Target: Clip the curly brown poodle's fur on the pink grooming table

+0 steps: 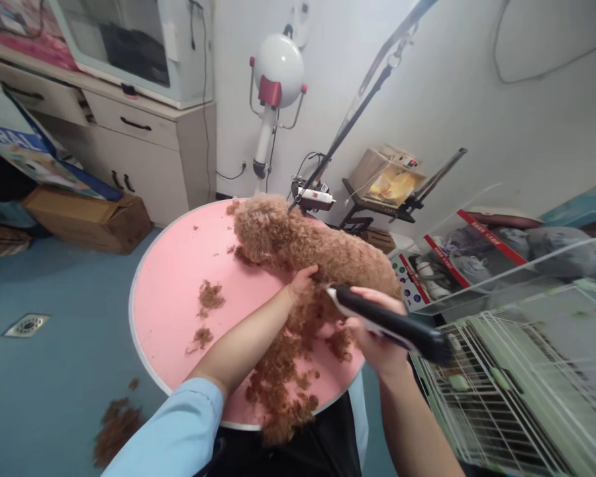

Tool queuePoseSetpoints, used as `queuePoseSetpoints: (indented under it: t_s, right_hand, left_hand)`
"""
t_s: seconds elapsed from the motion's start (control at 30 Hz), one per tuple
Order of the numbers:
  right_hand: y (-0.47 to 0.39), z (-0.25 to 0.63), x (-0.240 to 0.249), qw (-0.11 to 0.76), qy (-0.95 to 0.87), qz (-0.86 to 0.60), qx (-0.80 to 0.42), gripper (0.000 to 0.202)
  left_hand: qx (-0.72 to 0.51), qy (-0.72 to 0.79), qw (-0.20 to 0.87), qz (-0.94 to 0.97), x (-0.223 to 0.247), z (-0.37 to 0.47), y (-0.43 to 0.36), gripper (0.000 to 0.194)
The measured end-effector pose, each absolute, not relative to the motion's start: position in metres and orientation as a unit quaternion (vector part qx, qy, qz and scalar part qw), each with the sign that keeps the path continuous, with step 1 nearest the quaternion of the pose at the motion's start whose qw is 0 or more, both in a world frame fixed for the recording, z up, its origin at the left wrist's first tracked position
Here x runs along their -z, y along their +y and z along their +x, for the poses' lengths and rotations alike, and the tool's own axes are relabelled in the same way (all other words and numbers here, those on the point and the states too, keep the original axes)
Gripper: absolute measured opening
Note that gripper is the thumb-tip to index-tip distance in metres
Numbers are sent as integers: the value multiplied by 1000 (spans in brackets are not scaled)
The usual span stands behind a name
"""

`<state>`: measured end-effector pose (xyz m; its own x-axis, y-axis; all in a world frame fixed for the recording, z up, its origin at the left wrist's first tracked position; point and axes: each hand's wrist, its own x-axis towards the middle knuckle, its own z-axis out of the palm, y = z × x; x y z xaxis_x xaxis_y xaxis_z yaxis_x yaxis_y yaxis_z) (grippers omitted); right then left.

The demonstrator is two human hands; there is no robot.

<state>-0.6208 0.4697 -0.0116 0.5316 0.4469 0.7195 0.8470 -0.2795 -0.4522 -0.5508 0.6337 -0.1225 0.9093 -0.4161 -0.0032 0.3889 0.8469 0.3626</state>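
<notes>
A curly brown dog (347,255) stands on a round pink table (169,291), its head toward the far side and a strap (347,119) running up from its neck. My left hand (304,281) is at the dog's side, thumb against the coat; its other fingers are hidden in the fur. My right hand (377,331) is wrapped round a black and white clipper (390,321), whose pale tip touches or nearly touches the fur beside my left hand. Cut brown fur (278,377) lies in clumps below the dog and at the table's near edge.
More fur (116,427) lies on the floor at the left. A white dryer head (278,69) stands behind the table. Wire cages (506,391) are close on the right. A cardboard box (89,218) sits by the cabinets (144,159) at the left.
</notes>
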Motion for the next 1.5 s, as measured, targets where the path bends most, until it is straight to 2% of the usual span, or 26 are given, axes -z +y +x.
queuePoseSetpoints:
  t_s: [0.07, 0.1, 0.23, 0.33, 0.43, 0.5, 0.67, 0.73, 0.9, 1.1, 1.17, 1.23, 1.4, 1.5]
  right_hand:
    - [477, -618, 6, 435, -385, -750, 317, 43]
    - [483, -616, 6, 423, -372, -763, 317, 42]
    - [499, -614, 15, 336, -404, -832, 177, 37]
    - [493, -618, 13, 332, -456, -815, 133, 39]
    - [486, -617, 3, 395, -427, -775, 247, 44]
    - [489, -612, 2, 393, -413, -768, 292, 45]
    - [502, -606, 23, 302, -457, -819, 170, 36]
    - [496, -610, 26, 292, -498, -805, 136, 37]
    - [479, -611, 16, 359, -483, -751, 273, 50]
    - [499, -610, 34, 201, -523, -809, 178, 39]
    - [495, -617, 39, 178, -534, -811, 161, 40]
    - [485, -623, 37, 192, -544, -801, 160, 40]
    - [480, -617, 35, 343, -438, -786, 271, 45]
    - [495, -605, 46, 342, -375, -834, 216, 39]
  left_hand:
    - [243, -44, 953, 178, 122, -550, 636, 46]
    - [249, -44, 952, 176, 123, -550, 637, 46]
    - [242, -36, 955, 169, 128, -546, 643, 38]
    - [258, -31, 949, 177, 133, -546, 647, 31]
    - [229, -11, 954, 194, 135, -548, 647, 28]
    - [196, 5, 961, 197, 135, -548, 644, 25]
    - [154, 25, 968, 196, 139, -543, 644, 19]
    - [154, 31, 967, 200, 141, -543, 647, 17]
    - [182, 27, 963, 196, 135, -548, 650, 25]
    - [196, 29, 961, 193, 140, -544, 653, 16]
    - [205, 29, 957, 203, 144, -541, 654, 17]
    - [205, 29, 956, 208, 146, -540, 653, 19]
    - [233, 20, 945, 227, 145, -540, 652, 30]
    - [242, 25, 932, 267, 146, -540, 654, 28]
